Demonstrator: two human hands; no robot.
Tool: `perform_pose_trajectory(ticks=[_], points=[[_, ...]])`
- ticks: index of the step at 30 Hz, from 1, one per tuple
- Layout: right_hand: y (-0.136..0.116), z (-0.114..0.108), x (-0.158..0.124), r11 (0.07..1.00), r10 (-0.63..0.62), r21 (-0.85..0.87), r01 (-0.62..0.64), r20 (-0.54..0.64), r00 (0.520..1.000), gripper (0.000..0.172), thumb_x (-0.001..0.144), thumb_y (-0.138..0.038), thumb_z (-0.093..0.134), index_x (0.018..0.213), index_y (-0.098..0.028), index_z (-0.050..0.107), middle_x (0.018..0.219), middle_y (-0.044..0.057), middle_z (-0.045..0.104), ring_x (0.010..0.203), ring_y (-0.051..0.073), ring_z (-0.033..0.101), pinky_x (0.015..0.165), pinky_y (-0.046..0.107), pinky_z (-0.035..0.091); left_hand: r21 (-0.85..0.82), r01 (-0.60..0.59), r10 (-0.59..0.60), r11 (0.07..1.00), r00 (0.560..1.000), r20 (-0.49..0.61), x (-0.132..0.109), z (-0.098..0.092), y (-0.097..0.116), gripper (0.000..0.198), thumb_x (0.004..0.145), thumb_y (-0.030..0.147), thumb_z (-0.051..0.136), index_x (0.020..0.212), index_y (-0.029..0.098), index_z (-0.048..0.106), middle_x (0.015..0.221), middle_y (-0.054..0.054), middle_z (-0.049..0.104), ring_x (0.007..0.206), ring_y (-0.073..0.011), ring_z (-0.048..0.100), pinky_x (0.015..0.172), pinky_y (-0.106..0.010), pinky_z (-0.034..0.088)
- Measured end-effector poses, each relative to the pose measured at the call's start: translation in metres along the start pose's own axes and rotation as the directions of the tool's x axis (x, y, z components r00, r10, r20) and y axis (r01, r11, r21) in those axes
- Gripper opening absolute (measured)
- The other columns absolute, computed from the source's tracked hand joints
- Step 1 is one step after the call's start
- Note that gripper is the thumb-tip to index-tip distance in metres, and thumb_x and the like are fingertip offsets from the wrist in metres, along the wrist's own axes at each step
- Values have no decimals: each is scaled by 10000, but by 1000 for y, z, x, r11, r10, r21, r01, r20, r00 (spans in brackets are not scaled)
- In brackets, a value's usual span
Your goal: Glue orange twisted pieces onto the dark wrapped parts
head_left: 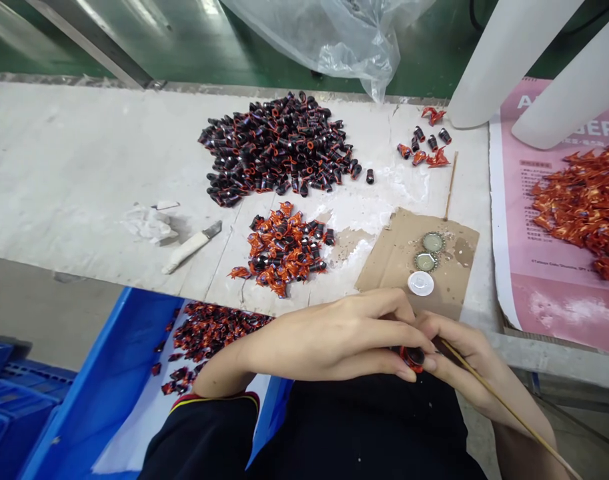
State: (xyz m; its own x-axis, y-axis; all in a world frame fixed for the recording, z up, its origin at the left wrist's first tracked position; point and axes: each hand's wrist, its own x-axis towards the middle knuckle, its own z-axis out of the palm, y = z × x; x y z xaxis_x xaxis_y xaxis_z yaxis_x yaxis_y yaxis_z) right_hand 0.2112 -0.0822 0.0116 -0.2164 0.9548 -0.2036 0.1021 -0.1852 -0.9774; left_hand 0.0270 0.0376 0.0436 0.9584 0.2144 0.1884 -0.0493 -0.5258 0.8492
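Note:
My left hand (pixel 354 333) is closed, pinching a small black and orange plastic piece (pixel 413 359) between its fingertips. My right hand (pixel 459 353) meets it in front of my body, its thumb against the same piece. A thin wooden stick (pixel 504 401) runs through my right hand, its rear end slanting down to the right; its front tip is hidden by the fingers. Just beyond my hands lies a piece of brown cardboard (pixel 384 257) bearing two crimped bottle caps (pixel 426 261) and a white round cap (pixel 421 284).
A large heap of black parts (pixel 279 147) and a smaller heap of orange-black pieces (pixel 284 250) lie on the table. A white-handled knife (pixel 191 249) is at left. Orange parts (pixel 584 207) cover a pink sheet (pixel 544 293). Below left, a blue bin (pixel 97 383) holds many pieces.

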Motion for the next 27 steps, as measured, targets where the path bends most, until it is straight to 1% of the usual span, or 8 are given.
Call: perform_pose_trajectory(ticks=[4, 7, 11, 13, 17, 23, 25, 27], points=[[-1, 0, 0, 1000, -17, 27, 16, 23, 1000, 275, 948, -399, 523, 776, -197, 593, 731, -9, 602, 653, 94, 526, 613, 195, 444, -71, -32, 31, 997, 999, -16, 1, 1, 0, 207, 844, 138, 684, 1024, 37, 699, 948, -119, 656, 909, -151, 653, 836, -162, 536], [-1, 0, 1, 995, -75, 61, 73, 30, 997, 260, 943, -384, 540, 762, -200, 575, 730, -17, 608, 654, 86, 526, 604, 183, 423, -103, -75, 67, 992, 995, -78, 1, 4, 0, 158, 848, 144, 685, 980, 57, 697, 957, -122, 681, 918, -154, 667, 855, -173, 546], [0, 1, 1, 984, -162, 73, 163, -19, 987, 174, 945, -329, 547, 805, -227, 563, 768, -35, 623, 658, 72, 528, 588, 165, 396, -43, -124, 113, 991, 974, -195, 0, 12, 0, 130, 870, 171, 664, 953, 72, 685, 905, -113, 696, 920, -156, 674, 858, -178, 554], [0, 2, 1, 980, -189, 57, 191, -33, 981, 159, 951, -346, 533, 836, -241, 561, 786, -38, 613, 675, 71, 534, 599, 162, 399, -11, -145, 138, 989, 959, -247, -1, 17, -1, 145, 887, 200, 645, 944, 70, 675, 896, -116, 697, 921, -155, 674, 845, -175, 558], [2, 3, 1, 973, -227, 24, 228, -38, 973, 186, 952, -412, 518, 870, -247, 547, 784, -38, 587, 685, 73, 526, 618, 161, 408, 90, -171, 192, 981, 923, -334, -3, 25, -5, 209, 936, 272, 574, 946, 77, 648, 889, -116, 686, 895, -149, 673, 806, -179, 571], [6, 4, 1, 971, -236, 4, 237, -72, 969, 206, 952, -399, 514, 838, -228, 528, 763, -30, 565, 665, 79, 511, 583, 173, 399, 240, -136, 217, 961, 910, -352, -4, 30, -3, 209, 958, 258, 543, 975, 69, 632, 855, -99, 668, 834, -139, 663, 805, -193, 575], [6, 5, 2, 967, -253, 1, 254, -87, 964, 196, 937, -397, 543, 841, -226, 541, 758, -23, 573, 654, 85, 517, 570, 181, 403, 231, -140, 221, 963, 899, -377, -4, 31, -3, 193, 941, 244, 573, 964, 64, 639, 838, -92, 662, 814, -135, 662, 798, -189, 574], [6, 5, 2, 963, -266, 13, 268, -100, 959, 179, 926, -395, 562, 861, -228, 562, 761, -16, 589, 653, 92, 534, 571, 188, 418, 169, -144, 202, 975, 888, -412, -4, 32, -4, 179, 903, 241, 632, 944, 67, 651, 820, -76, 651, 788, -124, 663, 770, -168, 573]])
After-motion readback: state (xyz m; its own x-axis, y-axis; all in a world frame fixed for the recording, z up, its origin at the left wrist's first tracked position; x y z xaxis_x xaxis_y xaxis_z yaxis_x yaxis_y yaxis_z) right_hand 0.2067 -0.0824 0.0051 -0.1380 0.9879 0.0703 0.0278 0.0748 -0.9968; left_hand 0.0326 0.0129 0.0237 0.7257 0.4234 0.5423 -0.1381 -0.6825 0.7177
